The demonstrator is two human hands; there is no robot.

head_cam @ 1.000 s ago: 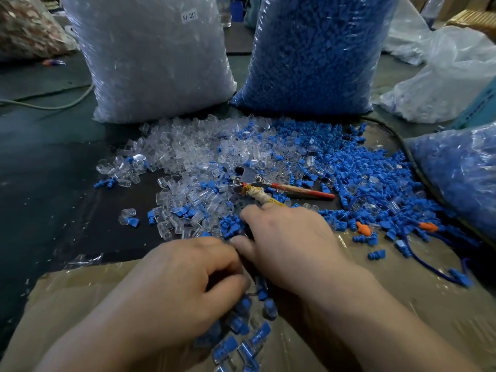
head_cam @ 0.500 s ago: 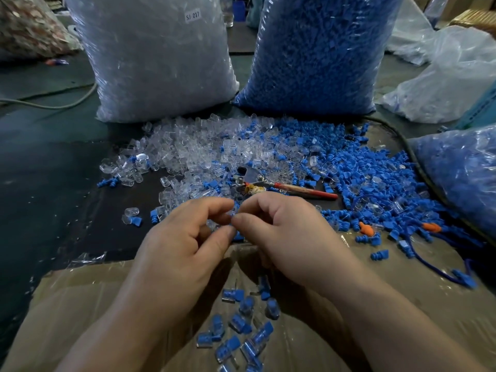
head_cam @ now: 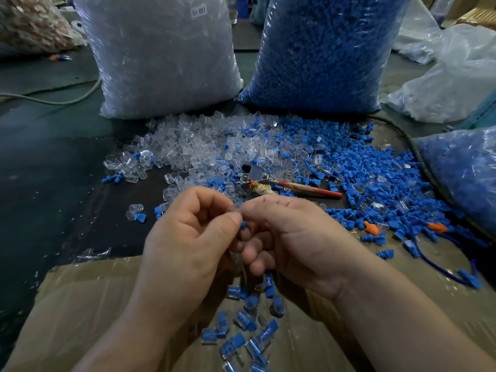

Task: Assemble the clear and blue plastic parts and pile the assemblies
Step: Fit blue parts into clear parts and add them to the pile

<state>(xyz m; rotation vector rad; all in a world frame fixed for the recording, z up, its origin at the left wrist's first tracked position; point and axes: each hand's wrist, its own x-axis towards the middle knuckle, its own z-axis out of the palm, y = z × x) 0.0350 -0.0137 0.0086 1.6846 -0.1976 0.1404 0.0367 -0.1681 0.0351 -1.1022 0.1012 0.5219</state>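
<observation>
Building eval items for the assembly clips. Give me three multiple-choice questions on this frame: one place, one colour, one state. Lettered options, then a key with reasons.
1. Where do the finished assemblies lie?
A. on the cardboard nearest the person
B. on top of the blue bag
C. inside the clear bag

2. What colour is the handle of the tool lying among the loose parts?
A. green
B. red
C. black

3. What are the left hand and right hand doing?
A. lying flat on the table
B. pinching a small part between them
C. lifting the tool

Key:
1 A: the pile sits on the cardboard at the near edge.
2 B: the handle shows red against the blue pieces.
3 B: the fingertips of both hands meet on the part, above the table.
</observation>
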